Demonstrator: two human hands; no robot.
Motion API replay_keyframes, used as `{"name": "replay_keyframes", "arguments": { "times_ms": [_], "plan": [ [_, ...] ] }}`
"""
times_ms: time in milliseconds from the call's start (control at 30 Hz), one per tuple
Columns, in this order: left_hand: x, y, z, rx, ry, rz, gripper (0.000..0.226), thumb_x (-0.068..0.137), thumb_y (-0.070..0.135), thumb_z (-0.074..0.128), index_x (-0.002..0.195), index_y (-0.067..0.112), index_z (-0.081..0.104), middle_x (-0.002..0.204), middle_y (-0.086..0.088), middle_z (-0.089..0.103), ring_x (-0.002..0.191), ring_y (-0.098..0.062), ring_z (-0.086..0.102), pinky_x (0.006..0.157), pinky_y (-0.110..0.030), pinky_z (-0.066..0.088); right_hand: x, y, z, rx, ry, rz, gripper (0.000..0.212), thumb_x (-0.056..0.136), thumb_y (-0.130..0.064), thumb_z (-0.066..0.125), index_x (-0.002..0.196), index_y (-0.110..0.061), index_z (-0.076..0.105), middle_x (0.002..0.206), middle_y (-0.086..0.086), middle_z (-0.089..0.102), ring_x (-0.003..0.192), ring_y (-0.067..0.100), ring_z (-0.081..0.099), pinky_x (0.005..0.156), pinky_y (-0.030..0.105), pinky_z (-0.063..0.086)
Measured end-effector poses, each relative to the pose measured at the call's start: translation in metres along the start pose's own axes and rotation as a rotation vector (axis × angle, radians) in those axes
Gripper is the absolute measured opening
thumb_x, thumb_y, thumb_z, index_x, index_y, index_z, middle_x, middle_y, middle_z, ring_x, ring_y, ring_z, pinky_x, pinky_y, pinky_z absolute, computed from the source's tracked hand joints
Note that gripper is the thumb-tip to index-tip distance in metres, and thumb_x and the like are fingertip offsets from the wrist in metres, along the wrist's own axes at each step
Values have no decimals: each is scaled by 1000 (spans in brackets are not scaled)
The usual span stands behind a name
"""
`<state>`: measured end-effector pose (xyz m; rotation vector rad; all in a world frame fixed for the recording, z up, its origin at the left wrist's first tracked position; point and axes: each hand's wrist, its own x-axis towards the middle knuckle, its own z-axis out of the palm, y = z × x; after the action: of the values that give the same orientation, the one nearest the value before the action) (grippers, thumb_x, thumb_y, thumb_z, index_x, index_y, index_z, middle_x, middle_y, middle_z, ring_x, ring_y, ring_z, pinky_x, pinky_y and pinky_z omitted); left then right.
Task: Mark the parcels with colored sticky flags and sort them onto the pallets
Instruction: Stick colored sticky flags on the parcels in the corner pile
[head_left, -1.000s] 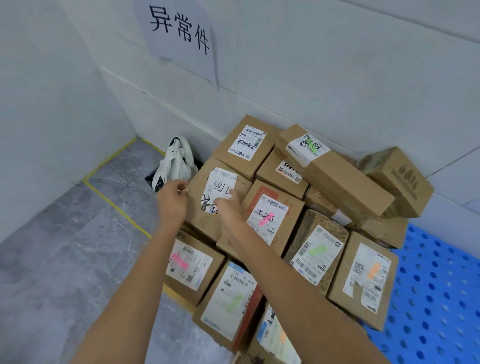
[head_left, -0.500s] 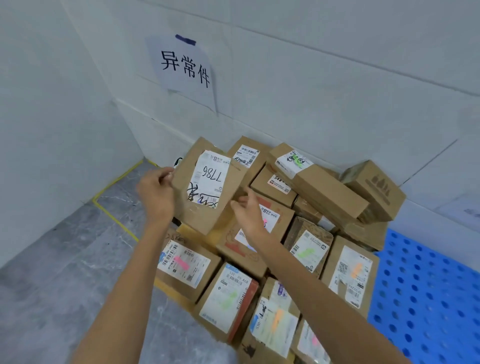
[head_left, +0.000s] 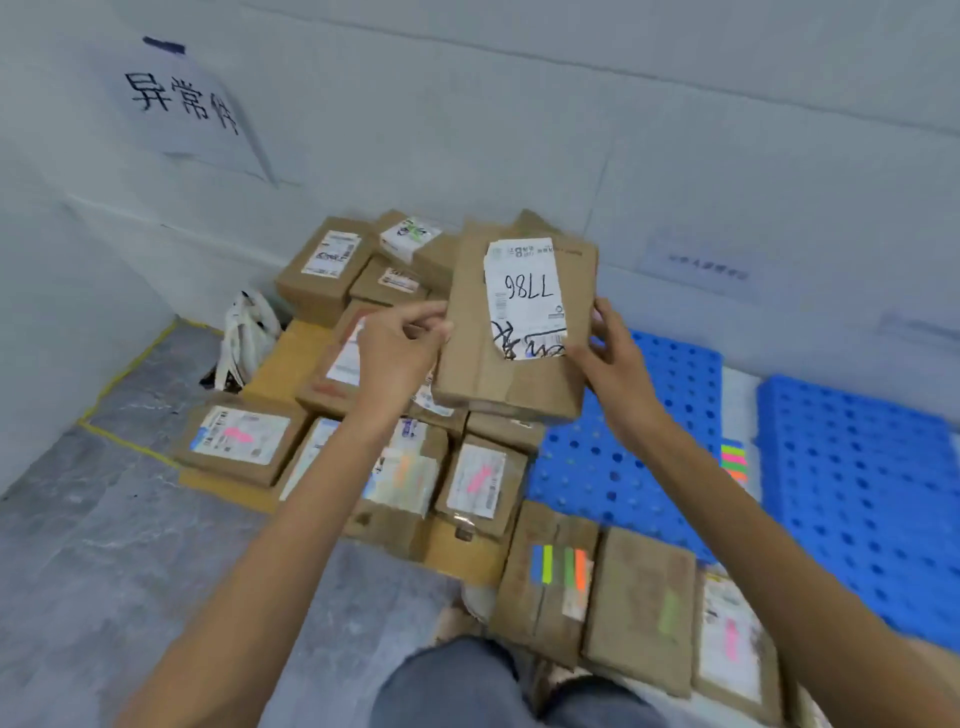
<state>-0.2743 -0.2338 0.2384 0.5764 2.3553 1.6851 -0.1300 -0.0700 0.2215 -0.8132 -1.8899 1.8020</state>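
Head cam: flat brown cardboard parcel (head_left: 511, 364) up between both hands, left hand (head_left: 400, 353) pinching left edge, right hand (head_left: 613, 358) gripping right edge. White label (head_left: 524, 296) crinkly, upside down, black scrawl.

You hold a brown matt cardboard parcel (head_left: 511, 332) bearing a torn white paper label (head_left: 524, 299); beside you lies a blue perforated plastic pallet (head_left: 618, 467). The grey marbled stone floor (head_left: 130, 519) looks smooth.

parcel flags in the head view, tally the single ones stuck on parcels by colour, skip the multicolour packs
pink flags: 3
green flags: 2
orange flags: 1
total: 6 in plain sight; some labels are partly hidden, and the held parcel shows none.
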Motion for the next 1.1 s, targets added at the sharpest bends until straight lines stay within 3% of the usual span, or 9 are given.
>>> {"name": "replay_keyframes", "arguments": {
  "times_ms": [67, 167, 300, 467, 533, 600, 767, 967, 1100],
  "plan": [
    [-40, -1, 43, -24, -135, -24, 27, 80, 5, 69, 104, 17, 70, 73, 11, 65, 61, 6, 57, 66, -15, 48, -37, 25, -56, -38, 62, 46, 59, 92, -13, 57, 145, -25, 32, 138, -2, 48, 121, 20, 52, 100, 42, 46],
    [-101, -9, 101, -55, -337, -117, 31, 79, 5, 72, 107, 16, 68, 72, 6, 63, 64, 0, 57, 69, -25, 47, -92, 56, -119, -70, 181, 134, 50, 92, -13, 56, 138, -26, 39, 129, -2, 51, 102, 10, 57, 82, 20, 52],
    [-156, -28, 148, 7, -659, -338, 30, 81, 9, 72, 108, 7, 61, 82, -3, 60, 73, -8, 58, 59, -11, 50, -147, 94, -170, -173, 204, 308, 49, 92, -24, 58, 137, -23, 38, 121, 4, 53, 91, 12, 56, 66, 20, 47],
    [-171, -77, 160, 303, -1061, -334, 6, 90, 16, 61, 95, 13, 63, 101, -4, 62, 101, -22, 62, 86, -36, 55, -188, 149, -182, -329, 46, 457, 59, 88, -28, 63, 138, -22, 32, 125, 3, 57, 104, 16, 57, 74, 20, 50],
    [-168, -97, 164, 485, -1050, -150, 8, 88, 12, 62, 95, 13, 64, 101, -3, 60, 105, -23, 60, 84, -29, 50, -196, 160, -178, -296, 6, 437, 52, 89, -27, 62, 133, -25, 35, 128, 2, 57, 110, 15, 57, 81, 21, 50],
    [-165, -117, 168, 826, -1012, 115, 32, 81, 19, 70, 109, 12, 56, 109, -2, 52, 110, -23, 52, 82, -26, 44, -197, 164, -177, -270, -4, 450, 54, 90, -28, 60, 136, -23, 33, 130, 0, 55, 113, 15, 55, 90, 29, 49],
    [-170, -156, 187, 1248, -1006, 334, 96, 69, 33, 77, 146, 15, 22, 140, -8, 32, 134, -27, 28, 114, -36, 19, -196, 167, -184, -301, -9, 469, 61, 89, -30, 61, 141, -20, 29, 128, -2, 53, 111, 13, 53, 91, 27, 46],
    [-150, -152, 195, 1115, -813, 319, 47, 74, 30, 72, 115, 22, 50, 118, 1, 54, 115, -21, 47, 95, -31, 37, -195, 172, -186, -312, 2, 445, 59, 88, -34, 62, 138, -24, 33, 123, -9, 55, 105, 6, 54, 78, 13, 43],
    [-144, -147, 194, 965, -683, 266, 33, 76, 12, 63, 105, 20, 52, 101, -3, 61, 94, -23, 57, 71, -31, 42, -190, 175, -191, -328, -39, 458, 58, 87, -35, 63, 136, -26, 33, 119, -11, 55, 101, 6, 55, 85, 22, 47]
  ]
}}
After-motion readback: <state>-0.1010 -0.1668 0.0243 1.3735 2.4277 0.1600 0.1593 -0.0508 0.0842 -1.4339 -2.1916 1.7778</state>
